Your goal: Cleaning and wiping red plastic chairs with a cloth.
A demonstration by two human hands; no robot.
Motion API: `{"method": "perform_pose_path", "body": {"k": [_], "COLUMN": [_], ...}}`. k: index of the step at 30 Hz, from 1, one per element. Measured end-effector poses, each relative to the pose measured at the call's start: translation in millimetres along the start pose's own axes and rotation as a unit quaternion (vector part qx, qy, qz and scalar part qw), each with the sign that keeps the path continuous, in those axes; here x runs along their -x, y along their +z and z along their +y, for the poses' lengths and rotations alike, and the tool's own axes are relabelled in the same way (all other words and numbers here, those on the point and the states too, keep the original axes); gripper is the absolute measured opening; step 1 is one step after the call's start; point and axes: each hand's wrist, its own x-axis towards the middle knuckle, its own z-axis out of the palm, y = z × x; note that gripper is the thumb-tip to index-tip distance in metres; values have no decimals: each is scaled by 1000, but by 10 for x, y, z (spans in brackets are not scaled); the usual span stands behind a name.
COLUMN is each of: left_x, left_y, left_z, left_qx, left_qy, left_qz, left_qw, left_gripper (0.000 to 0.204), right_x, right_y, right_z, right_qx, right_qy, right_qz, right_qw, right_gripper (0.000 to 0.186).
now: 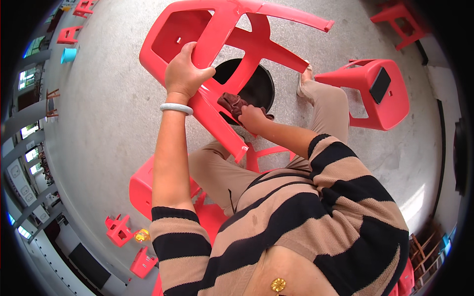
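A red plastic stool (pixel 217 34) is held up on its side in front of me, its legs pointing to the right and toward me. My left hand (pixel 185 74) grips one of its side members near the seat, thumb stretched out. In my right hand (pixel 252 118) is a bunched dark maroon cloth (pixel 232 104), lying against a lower leg of the stool. Below the stool, a round black basin (pixel 261 86) stands on the floor, partly hidden by the stool's legs; what it contains cannot be made out.
To the right, another red stool (pixel 387 111) carries a black phone (pixel 379 85). A red stool (pixel 141 187) is close by my left leg. Farther off are small red stools (pixel 118 230), a blue bucket (pixel 68 55) and a red stool (pixel 402 24) at the upper right.
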Motion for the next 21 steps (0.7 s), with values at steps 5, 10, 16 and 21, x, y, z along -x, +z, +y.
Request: {"method": "perform_pose_path", "body": {"k": [5,10,16,21], "left_x": [51,48,63,70], "left_y": [-51,-85,-84,-33], "left_z": [-52,-5,-2,-31], "left_qx": [10,6,23,24], "left_qy": [-13,-17,-28,-26], "left_qz": [-10,-20,-32,-28], "left_qw": [1000,1000,999,999], "left_gripper": [69,69,67,67], "right_x": [506,263,-689,-1445], "right_y": [-131,-147,-252,-477], "right_z": [47,94,-58,-200], "right_qx": [40,66,128,129], "right_qy": [-28,-57,-80,-24], "right_qz": [-85,-116,-8,-4], "right_qw": [995,989,989,991], "right_gripper": [19,16,18,22]}}
